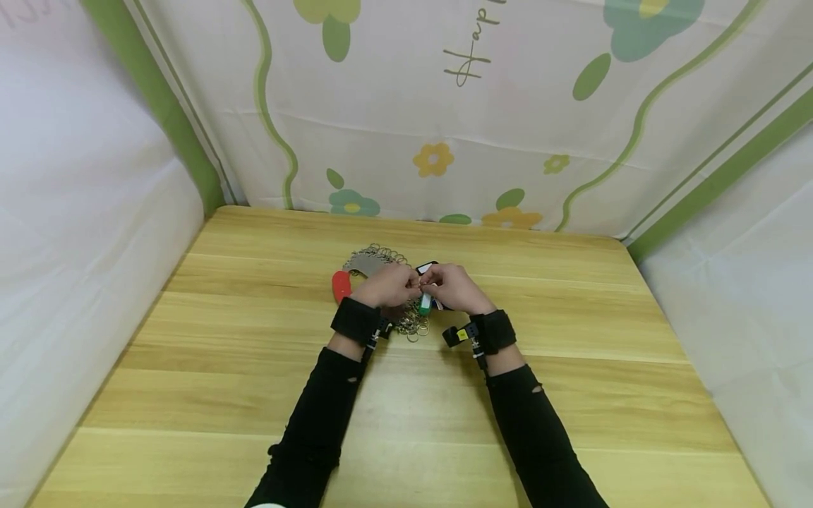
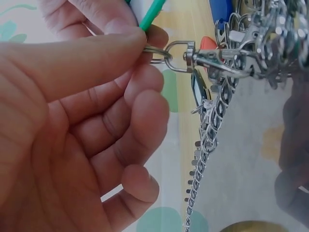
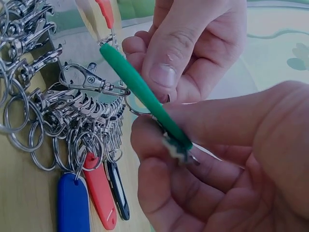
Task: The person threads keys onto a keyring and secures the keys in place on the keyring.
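Observation:
In the head view, my left hand (image 1: 387, 284) and right hand (image 1: 459, 288) meet over a cluster of metal clasps. The left thumb and fingers pinch a split key ring (image 2: 159, 52), which is linked to the swivel of a silver lobster clasp (image 2: 217, 63). Seen from the right wrist, my right hand pinches the end of a green key tag (image 3: 140, 87) beside that ring. Fingers hide exactly where the tag meets the ring. The clasp hangs among many others along a curved grey metal plate (image 1: 365, 263).
Blue (image 3: 73, 203), red (image 3: 100, 191) and black key tags (image 3: 117, 188) hang from other rings nearby. A red piece (image 1: 341, 285) lies at the plate's left end. The wooden table (image 1: 254, 395) is bordered by flower-printed fabric (image 1: 381, 92) at the back and sides.

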Demonstrator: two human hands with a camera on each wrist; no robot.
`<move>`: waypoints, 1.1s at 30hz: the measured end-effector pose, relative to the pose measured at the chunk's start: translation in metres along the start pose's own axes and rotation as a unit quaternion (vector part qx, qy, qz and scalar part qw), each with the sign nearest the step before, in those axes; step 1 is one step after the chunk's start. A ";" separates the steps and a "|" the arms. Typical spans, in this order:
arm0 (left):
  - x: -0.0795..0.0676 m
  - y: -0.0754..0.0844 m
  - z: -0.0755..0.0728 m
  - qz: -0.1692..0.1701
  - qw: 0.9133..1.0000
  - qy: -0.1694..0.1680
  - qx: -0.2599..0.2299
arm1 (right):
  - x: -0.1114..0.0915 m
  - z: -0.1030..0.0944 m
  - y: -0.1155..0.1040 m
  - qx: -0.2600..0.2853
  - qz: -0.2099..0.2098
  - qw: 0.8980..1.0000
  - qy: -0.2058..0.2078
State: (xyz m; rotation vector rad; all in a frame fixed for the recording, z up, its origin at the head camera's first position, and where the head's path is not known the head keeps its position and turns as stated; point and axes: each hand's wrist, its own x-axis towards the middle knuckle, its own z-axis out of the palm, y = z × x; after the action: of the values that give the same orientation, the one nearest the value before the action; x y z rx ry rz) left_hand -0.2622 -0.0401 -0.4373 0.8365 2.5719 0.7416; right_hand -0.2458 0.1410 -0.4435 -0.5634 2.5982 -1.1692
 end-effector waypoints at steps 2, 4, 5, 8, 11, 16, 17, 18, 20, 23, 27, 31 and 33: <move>0.000 0.000 0.000 0.000 1.000 0.001 0.003 | 0.000 0.000 0.000 0.000 -0.001 1.000 -0.002; 0.000 0.000 0.000 -0.001 1.000 0.002 0.002 | 0.000 0.000 0.000 0.002 -0.001 1.000 -0.005; 0.000 0.000 0.000 -0.002 1.000 0.003 0.001 | 0.000 0.000 0.000 0.003 -0.001 1.000 -0.006; -0.001 0.000 0.000 -0.003 1.000 0.006 -0.003 | 0.001 0.000 -0.001 0.001 -0.001 1.000 -0.007; -0.001 0.000 0.000 -0.005 1.000 0.008 -0.008 | 0.000 0.000 -0.001 -0.001 -0.002 1.000 -0.005; -0.001 0.000 0.000 -0.006 1.000 0.005 -0.016 | 0.000 0.000 -0.002 -0.005 -0.003 1.000 0.001; -0.002 0.000 0.000 -0.005 1.000 0.003 -0.017 | 0.000 -0.001 -0.003 -0.005 -0.002 1.000 0.002; -0.002 0.000 0.000 -0.004 1.000 0.002 -0.016 | 0.000 -0.001 -0.003 -0.003 -0.001 1.000 0.003; -0.002 0.001 0.000 -0.003 1.000 -0.001 -0.016 | 0.000 -0.001 -0.003 0.000 0.002 1.000 0.005; -0.002 0.001 -0.001 0.003 1.000 -0.005 -0.016 | 0.001 0.000 -0.004 0.002 0.007 1.000 0.008; -0.002 0.000 -0.001 0.011 1.000 -0.005 -0.015 | 0.000 0.000 -0.004 0.004 0.006 1.000 0.006; -0.002 -0.001 0.000 0.015 1.000 0.000 -0.017 | -0.001 -0.001 -0.003 0.005 0.004 1.000 0.005; -0.002 -0.001 0.000 0.015 1.000 0.003 -0.016 | -0.001 -0.001 -0.003 0.006 0.003 1.000 0.005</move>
State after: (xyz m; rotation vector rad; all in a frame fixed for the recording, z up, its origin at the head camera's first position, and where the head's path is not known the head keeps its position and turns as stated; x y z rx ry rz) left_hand -0.2614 -0.0419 -0.4374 0.8671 2.5507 0.7928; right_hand -0.2448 0.1400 -0.4408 -0.5500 2.5977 -1.1869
